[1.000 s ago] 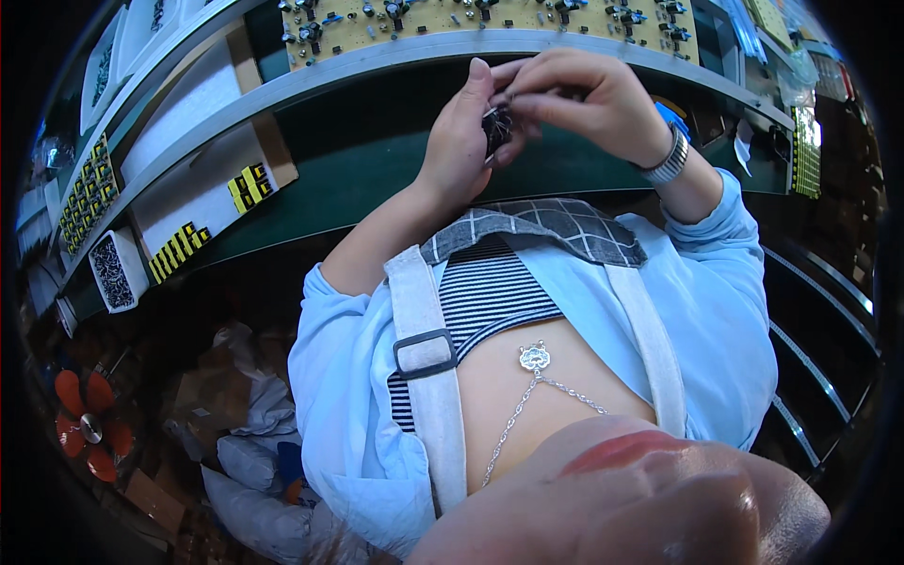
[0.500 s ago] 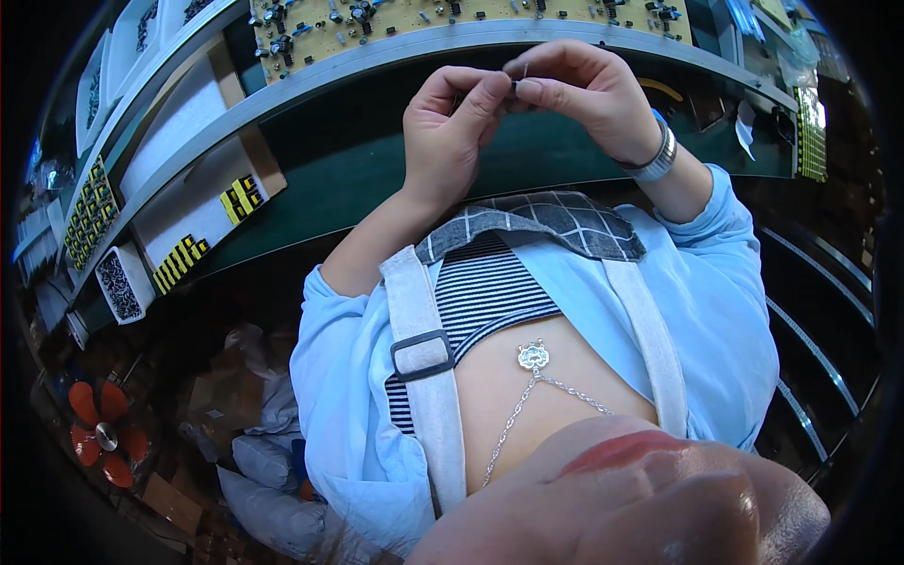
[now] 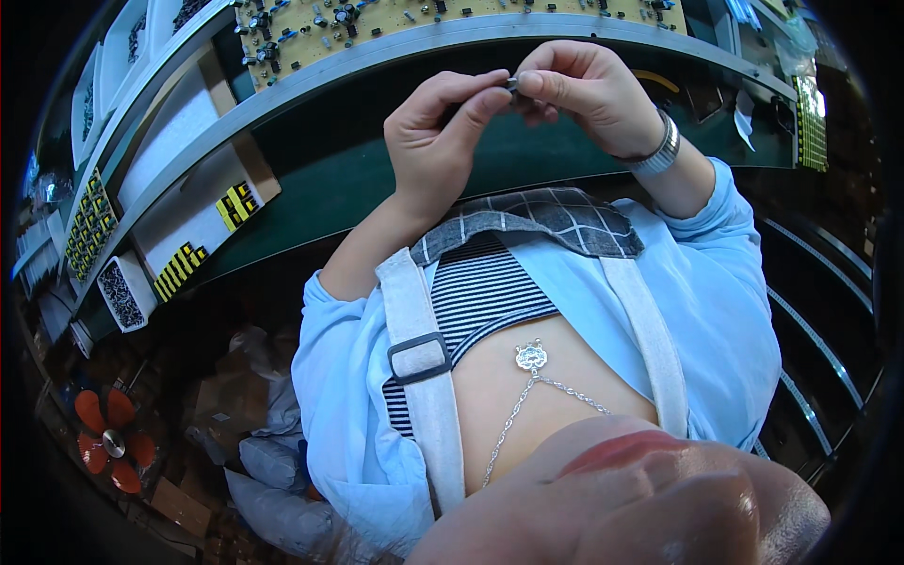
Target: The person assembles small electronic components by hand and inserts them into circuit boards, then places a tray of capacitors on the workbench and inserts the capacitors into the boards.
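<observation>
While both hands [image 3: 443, 132] [image 3: 584, 94] pinch one small dark part [image 3: 511, 83], a white tray [image 3: 121, 294] holds dark screws.

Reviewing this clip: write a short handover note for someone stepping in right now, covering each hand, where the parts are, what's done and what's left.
Left hand: raised in front of the chest, thumb and forefinger pinching a small dark part.
Right hand: pinching the same part from the other side; metal watch on that wrist.
Parts: the small part sits between both hands' fingertips, too small to identify. A circuit board studded with components lies on the bench beyond the hands; trays of yellow-and-black pieces sit to the person's left.
Done: part picked up and held.
Left: it is not yet placed anywhere.
</observation>
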`<state>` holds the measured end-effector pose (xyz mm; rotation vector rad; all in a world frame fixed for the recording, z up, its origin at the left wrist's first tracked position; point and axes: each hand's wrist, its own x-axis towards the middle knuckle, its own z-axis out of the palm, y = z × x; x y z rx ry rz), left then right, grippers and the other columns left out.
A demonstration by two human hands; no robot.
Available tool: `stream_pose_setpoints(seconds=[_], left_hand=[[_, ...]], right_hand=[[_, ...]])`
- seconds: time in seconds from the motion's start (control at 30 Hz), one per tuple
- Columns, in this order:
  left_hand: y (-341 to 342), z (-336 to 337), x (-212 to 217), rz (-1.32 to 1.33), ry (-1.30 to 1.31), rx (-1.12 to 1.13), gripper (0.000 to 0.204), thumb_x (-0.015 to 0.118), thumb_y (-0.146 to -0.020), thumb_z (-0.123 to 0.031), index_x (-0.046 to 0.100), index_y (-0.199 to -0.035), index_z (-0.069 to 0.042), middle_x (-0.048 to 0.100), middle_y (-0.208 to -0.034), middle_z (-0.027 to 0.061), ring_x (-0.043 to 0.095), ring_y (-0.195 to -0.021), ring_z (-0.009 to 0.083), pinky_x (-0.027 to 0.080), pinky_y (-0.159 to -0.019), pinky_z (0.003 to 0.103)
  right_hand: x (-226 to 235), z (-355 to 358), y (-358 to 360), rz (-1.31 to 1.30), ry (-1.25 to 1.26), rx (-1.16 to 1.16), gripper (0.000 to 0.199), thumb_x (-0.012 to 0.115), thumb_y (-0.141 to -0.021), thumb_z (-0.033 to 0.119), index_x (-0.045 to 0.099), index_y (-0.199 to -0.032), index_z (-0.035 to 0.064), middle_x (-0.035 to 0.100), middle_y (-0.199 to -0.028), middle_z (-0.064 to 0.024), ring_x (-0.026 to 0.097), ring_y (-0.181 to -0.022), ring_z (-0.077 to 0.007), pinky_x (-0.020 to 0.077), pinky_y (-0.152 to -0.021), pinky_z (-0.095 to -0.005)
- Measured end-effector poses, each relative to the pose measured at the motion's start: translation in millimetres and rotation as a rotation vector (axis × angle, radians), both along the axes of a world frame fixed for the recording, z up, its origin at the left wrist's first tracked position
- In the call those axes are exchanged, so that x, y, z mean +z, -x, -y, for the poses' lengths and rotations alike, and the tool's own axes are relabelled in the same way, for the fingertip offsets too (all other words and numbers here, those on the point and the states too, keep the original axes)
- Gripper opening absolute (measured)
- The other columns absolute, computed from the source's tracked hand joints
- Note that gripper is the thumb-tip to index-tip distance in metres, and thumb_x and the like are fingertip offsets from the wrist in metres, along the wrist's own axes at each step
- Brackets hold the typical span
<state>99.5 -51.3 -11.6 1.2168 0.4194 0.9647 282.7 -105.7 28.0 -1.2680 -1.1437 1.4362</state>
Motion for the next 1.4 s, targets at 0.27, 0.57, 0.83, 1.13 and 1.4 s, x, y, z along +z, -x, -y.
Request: stream_pose_setpoints(seconds=[0.27,0.57,0.83,1.13,1.4], left_hand=[[-7.6,-0.9,-0.3,0.187,0.755,-0.277,0.025,0.061,-0.090,-0.026,0.064,-0.102,-0.004,0.056,-0.069,0.0003,0.040,-0.049,0.0053,0.029,-0.045,0.017],[-14.5,-5.6,14.0,0.021,1.119,-0.397,0.036,0.040,-0.099,-0.029,0.046,-0.124,-0.004,0.054,-0.085,0.0024,0.037,-0.052,0.0062,0.028,-0.043,0.018],[-12.7,-3.4,11.5,-0.052,1.018,-0.449,0.037,0.036,-0.100,-0.025,0.041,-0.127,0.000,0.057,-0.082,0.0061,0.039,-0.050,0.0068,0.029,-0.043,0.019],[-13.7,-2.6,14.5,-0.063,0.939,-0.462,0.041,0.030,-0.101,-0.027,0.038,-0.127,0.003,0.044,-0.056,0.0012,0.031,-0.041,0.0067,0.026,-0.040,0.020],[-12.3,-2.4,13.2,-0.041,0.872,-0.453,0.043,0.027,-0.102,-0.028,0.038,-0.128,0.003,0.043,-0.051,0.0017,0.031,-0.041,0.0078,0.027,-0.041,0.020]], right_hand=[[3.1,-11.3,-12.2,0.954,-0.913,0.088,0.025,0.070,-0.082,0.023,0.067,-0.100,0.0060,0.066,-0.088,-0.0057,0.065,-0.077,-0.0157,0.0523,-0.065,-0.0258],[40.8,-53.1,-54.4,1.112,-0.536,-0.092,0.010,0.070,-0.073,0.014,0.068,-0.079,0.0063,0.057,-0.070,-0.0068,0.056,-0.067,-0.0217,0.0448,-0.061,-0.0343],[38.7,-63.6,-87.4,1.051,-0.538,0.066,0.010,0.072,-0.071,0.014,0.068,-0.078,0.0075,0.055,-0.067,-0.0056,0.054,-0.064,-0.0200,0.0425,-0.058,-0.0318],[40.6,-65.0,-80.7,1.164,-0.610,0.053,0.009,0.070,-0.071,0.015,0.066,-0.075,0.0082,0.054,-0.065,-0.0044,0.053,-0.063,-0.0207,0.0410,-0.056,-0.0326],[34.6,-61.6,-77.2,1.272,-0.680,0.044,0.009,0.070,-0.069,0.016,0.065,-0.074,0.0100,0.053,-0.066,-0.0028,0.053,-0.064,-0.0204,0.0393,-0.056,-0.0328]])
